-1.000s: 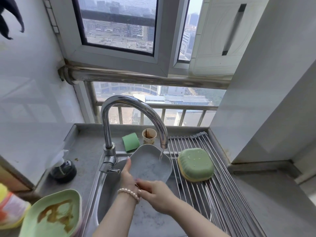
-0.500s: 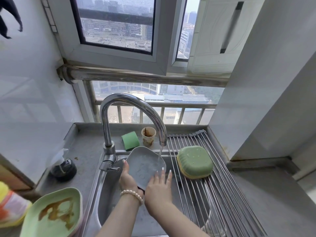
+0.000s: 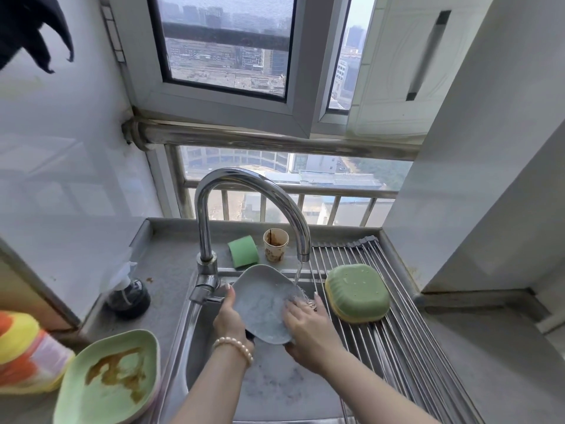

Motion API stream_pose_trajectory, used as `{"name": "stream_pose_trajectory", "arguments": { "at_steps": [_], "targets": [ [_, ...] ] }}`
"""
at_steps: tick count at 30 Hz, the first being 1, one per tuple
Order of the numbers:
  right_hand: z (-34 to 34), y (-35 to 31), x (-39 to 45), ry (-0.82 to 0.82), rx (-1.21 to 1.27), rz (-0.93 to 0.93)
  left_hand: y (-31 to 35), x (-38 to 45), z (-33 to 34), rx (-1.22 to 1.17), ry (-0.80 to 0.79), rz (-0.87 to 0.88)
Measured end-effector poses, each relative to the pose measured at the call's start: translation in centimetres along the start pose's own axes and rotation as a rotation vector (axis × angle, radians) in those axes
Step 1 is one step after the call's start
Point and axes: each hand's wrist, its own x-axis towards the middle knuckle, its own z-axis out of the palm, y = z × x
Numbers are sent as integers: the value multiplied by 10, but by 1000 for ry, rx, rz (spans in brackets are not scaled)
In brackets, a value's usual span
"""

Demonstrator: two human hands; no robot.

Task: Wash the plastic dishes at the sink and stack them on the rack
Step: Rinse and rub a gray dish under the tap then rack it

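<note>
Head view: your left hand grips the grey dish by its left edge, tilted over the sink under the faucet stream; your right hand lies flat-fingered on its face. Green dishes sit upside down on the rack just right; dirty green plate on counter, left.

The left hand covers the grey plate's left rim. At the counter's front left corner, a dirty green plate and what may be a bottle are cut off.
</note>
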Motion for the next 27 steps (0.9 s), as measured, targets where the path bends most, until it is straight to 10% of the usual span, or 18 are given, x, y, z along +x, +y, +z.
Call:
{"name": "stream_pose_trajectory", "arguments": {
  "at_steps": [8,18,27],
  "targets": [
    [3,-4,5,245,-141,-8,-3,-5,4,-9,-286,-47],
    [20,-5,-2,369,205,-107,-17,-18,8,-73,-208,-39],
    [-6,8,3,-115,-267,30,-10,-15,6,-47,-204,-221]
  ]
}}
